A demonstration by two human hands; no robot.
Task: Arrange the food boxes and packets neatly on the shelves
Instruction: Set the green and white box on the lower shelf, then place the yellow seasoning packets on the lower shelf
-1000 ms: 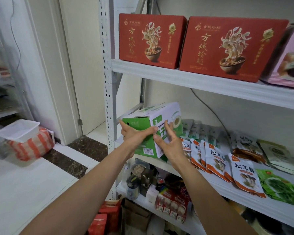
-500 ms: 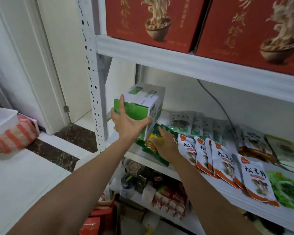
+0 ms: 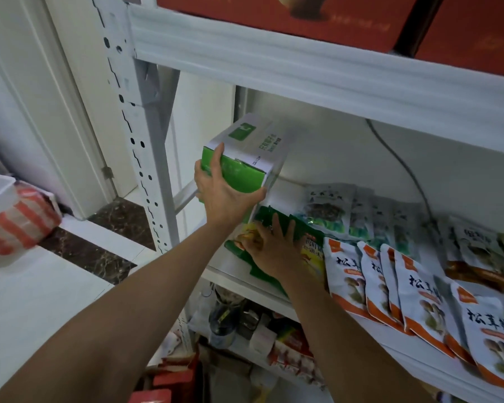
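Fingers (image 3: pixel 217 155) still round box (image 3: pixel 253 144) — tilted now

A second ago both grips held the green-and-white box (image 3: pixel 253 152) with its long side toward the camera. Now the left grip (image 3: pixel 224 196) holds it alone, clasping the green end. The box has turned so that this end faces outward and its length points into the left corner of the middle shelf (image 3: pixel 245 289). The right grip (image 3: pixel 274 245) has left the box and dropped onto the green packet (image 3: pixel 258 270), where it now lies with fingers spread. That packet, mostly covered before, is more exposed. The camera has come nearer, cropping the red boxes (image 3: pixel 317 13) above.
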